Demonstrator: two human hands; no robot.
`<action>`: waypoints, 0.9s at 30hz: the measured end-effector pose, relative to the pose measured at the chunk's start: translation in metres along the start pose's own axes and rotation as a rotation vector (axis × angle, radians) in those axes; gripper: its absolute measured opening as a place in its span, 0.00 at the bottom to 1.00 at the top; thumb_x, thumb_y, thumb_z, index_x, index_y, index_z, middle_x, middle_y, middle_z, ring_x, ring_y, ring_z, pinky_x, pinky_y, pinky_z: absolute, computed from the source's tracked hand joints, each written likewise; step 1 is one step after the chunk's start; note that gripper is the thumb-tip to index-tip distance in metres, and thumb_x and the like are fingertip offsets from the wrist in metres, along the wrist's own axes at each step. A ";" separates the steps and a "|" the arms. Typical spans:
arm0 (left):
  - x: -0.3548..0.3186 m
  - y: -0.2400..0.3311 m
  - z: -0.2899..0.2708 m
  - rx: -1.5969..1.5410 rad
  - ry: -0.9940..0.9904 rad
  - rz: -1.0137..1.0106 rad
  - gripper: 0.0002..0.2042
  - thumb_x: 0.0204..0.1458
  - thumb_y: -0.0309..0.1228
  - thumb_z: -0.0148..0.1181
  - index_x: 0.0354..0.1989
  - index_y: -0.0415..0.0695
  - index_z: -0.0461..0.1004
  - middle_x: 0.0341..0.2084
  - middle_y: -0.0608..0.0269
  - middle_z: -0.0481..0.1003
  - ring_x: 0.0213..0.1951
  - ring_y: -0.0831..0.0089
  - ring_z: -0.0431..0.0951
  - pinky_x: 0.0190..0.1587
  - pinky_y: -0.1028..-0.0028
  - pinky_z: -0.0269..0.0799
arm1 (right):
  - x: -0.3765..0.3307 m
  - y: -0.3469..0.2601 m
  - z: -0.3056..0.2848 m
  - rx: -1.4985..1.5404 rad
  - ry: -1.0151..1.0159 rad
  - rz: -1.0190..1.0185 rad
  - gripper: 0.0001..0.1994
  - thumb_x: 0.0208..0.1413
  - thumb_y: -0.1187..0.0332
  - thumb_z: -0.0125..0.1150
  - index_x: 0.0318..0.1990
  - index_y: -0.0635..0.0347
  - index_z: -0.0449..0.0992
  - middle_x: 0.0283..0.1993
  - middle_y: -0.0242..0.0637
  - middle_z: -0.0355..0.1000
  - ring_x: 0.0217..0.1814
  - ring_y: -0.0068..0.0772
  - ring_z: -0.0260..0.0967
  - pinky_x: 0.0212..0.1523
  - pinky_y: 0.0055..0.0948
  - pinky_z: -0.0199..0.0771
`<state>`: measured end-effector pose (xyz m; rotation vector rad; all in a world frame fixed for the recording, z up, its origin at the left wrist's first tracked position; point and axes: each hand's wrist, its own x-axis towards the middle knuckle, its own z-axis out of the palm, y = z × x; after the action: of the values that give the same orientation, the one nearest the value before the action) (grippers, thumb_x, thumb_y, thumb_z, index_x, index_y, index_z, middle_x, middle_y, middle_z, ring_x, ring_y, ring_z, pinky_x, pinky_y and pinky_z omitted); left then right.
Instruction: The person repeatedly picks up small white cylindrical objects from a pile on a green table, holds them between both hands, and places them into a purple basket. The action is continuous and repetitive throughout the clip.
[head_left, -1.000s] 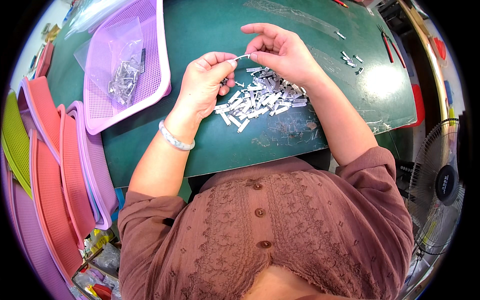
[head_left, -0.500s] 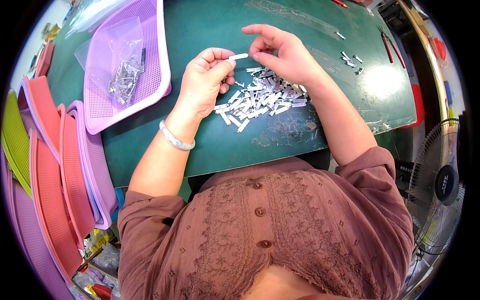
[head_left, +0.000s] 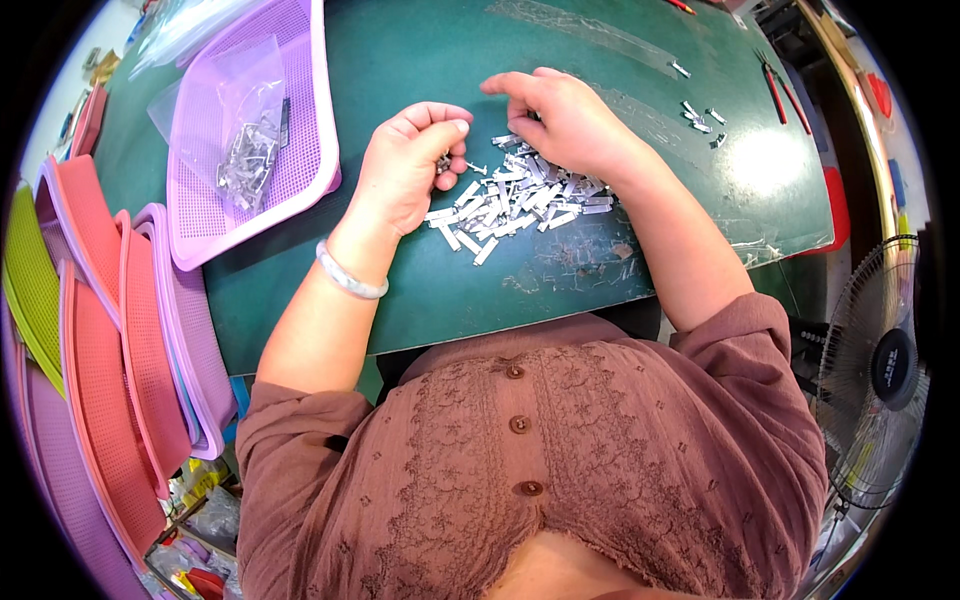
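Note:
My left hand (head_left: 400, 165), with a pale bangle on the wrist, is closed in front of the purple basket. Small metal pieces (head_left: 443, 163) show between its curled fingers, and its thumb presses against the index finger. To its right lies a loose pile of small silvery-white metal clips (head_left: 520, 195) on the green table. My right hand (head_left: 565, 120) hovers over the far side of that pile. Its index finger points left, apart from the thumb, and the other fingers are bent; no piece is plainly visible in it.
A purple mesh basket (head_left: 325, 120) holds a clear bag (head_left: 250, 160) of metal parts. Stacked pink and purple baskets (head_left: 110, 350) stand left of the table (head_left: 420, 300). Several stray clips (head_left: 695, 117) and red-handled pliers (head_left: 775, 95) lie at right. A fan (head_left: 890, 370) stands beyond the table's right side.
The white clip pinched at my left fingertips is gone from there. My right hand has dipped slightly nearer, over the pile, with its index finger still pointing left.

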<state>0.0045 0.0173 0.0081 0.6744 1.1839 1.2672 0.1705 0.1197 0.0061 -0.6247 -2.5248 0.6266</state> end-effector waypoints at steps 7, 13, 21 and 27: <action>-0.002 -0.005 0.009 0.408 0.059 0.144 0.05 0.47 0.26 0.55 0.32 0.39 0.73 0.17 0.75 0.69 0.19 0.89 0.63 0.21 0.87 0.58 | -0.001 -0.002 -0.009 0.026 -0.079 0.000 0.20 0.40 0.79 0.54 0.45 0.58 0.70 0.24 0.32 0.68 0.31 0.35 0.63 0.37 0.32 0.65; -0.002 -0.005 0.010 0.747 0.104 0.256 0.08 0.43 0.26 0.57 0.34 0.38 0.74 0.17 0.68 0.71 0.19 0.81 0.68 0.24 0.80 0.64 | -0.001 0.000 0.000 -0.002 -0.013 -0.004 0.21 0.40 0.79 0.53 0.47 0.57 0.69 0.23 0.33 0.67 0.30 0.36 0.63 0.36 0.33 0.65; 0.005 -0.010 0.014 1.144 0.121 0.560 0.08 0.42 0.25 0.56 0.32 0.40 0.76 0.23 0.56 0.74 0.24 0.68 0.74 0.30 0.74 0.68 | 0.001 -0.001 0.004 0.037 0.025 -0.020 0.21 0.41 0.79 0.53 0.48 0.58 0.68 0.23 0.33 0.66 0.30 0.36 0.63 0.36 0.33 0.65; 0.007 -0.008 0.013 1.141 0.122 0.528 0.06 0.40 0.25 0.55 0.28 0.40 0.76 0.24 0.54 0.75 0.27 0.62 0.75 0.32 0.70 0.69 | 0.000 0.001 0.002 0.110 0.006 0.004 0.22 0.41 0.79 0.53 0.48 0.58 0.68 0.24 0.34 0.67 0.31 0.35 0.64 0.37 0.32 0.65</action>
<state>0.0190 0.0247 0.0028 1.8487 1.8970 0.9485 0.1693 0.1204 0.0036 -0.5916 -2.4648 0.7583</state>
